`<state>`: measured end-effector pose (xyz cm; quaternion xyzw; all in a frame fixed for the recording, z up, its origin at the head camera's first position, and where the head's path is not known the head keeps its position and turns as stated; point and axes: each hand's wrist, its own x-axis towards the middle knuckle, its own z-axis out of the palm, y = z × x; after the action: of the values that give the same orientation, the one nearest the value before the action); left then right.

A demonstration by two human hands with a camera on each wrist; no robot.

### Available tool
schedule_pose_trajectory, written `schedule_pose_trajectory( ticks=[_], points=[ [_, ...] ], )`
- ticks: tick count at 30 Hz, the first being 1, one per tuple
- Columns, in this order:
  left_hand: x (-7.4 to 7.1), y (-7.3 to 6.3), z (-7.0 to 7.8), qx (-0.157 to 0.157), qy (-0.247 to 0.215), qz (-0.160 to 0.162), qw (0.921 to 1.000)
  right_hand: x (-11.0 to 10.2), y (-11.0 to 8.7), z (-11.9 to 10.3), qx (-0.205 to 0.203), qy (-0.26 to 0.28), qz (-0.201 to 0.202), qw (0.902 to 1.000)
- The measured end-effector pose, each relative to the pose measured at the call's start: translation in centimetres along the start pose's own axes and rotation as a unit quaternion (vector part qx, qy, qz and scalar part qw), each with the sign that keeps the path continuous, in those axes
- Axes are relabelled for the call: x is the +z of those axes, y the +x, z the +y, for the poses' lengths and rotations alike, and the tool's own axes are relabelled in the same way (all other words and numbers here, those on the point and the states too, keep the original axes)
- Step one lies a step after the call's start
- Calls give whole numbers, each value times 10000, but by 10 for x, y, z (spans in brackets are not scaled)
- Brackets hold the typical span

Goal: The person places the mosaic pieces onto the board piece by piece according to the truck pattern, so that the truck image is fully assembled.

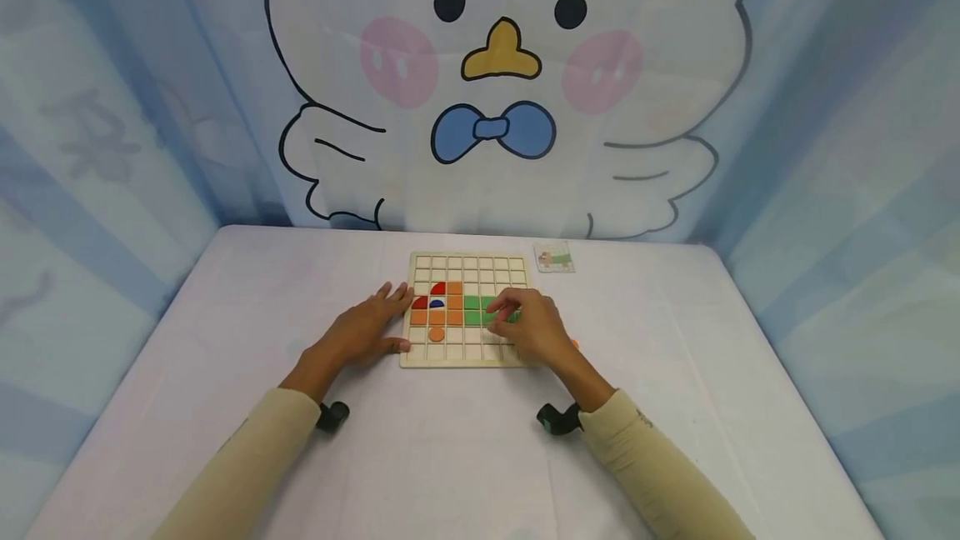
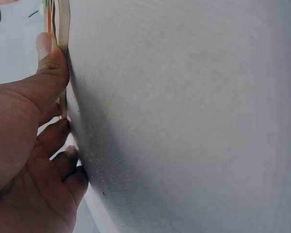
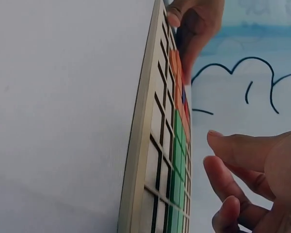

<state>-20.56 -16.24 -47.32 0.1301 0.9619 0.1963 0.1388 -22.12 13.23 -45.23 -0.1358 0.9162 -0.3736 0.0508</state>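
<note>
A pale wooden grid board lies on the table. In it sit orange square tiles, green square tiles, two red rounded tiles, a dark blue half-round piece and an orange disc. My left hand rests against the board's left edge, fingers spread, its thumb touching the rim. Over the right part of the board hovers my right hand, hiding some cells. Its thumb and fingertips stand apart in the right wrist view, with nothing visible between them.
A small picture card lies beyond the board's far right corner. Part of an orange piece shows beside the right wrist. White cloth covers the table; a printed curtain hangs behind it. Black straps sit at both wrists.
</note>
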Motion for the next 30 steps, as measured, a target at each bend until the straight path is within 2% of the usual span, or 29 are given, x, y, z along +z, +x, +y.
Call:
schedule_pose_trajectory(
  ticks=[7,13,23,30],
  points=[
    [3,1,-1,7,8,-6,10000,-32,-17,29,422,-427,360,9975],
    [5,-1,-1,50,-9,48,10000,-50,-31,54,891,-757,297,9927],
    [5,0,-2,76,35,34,10000,-57,-44,74,1088,-1148,330,9869],
    [3,2,-1,-29,60,-37,10000,-57,-43,78,975,-1146,228,9884]
  ],
)
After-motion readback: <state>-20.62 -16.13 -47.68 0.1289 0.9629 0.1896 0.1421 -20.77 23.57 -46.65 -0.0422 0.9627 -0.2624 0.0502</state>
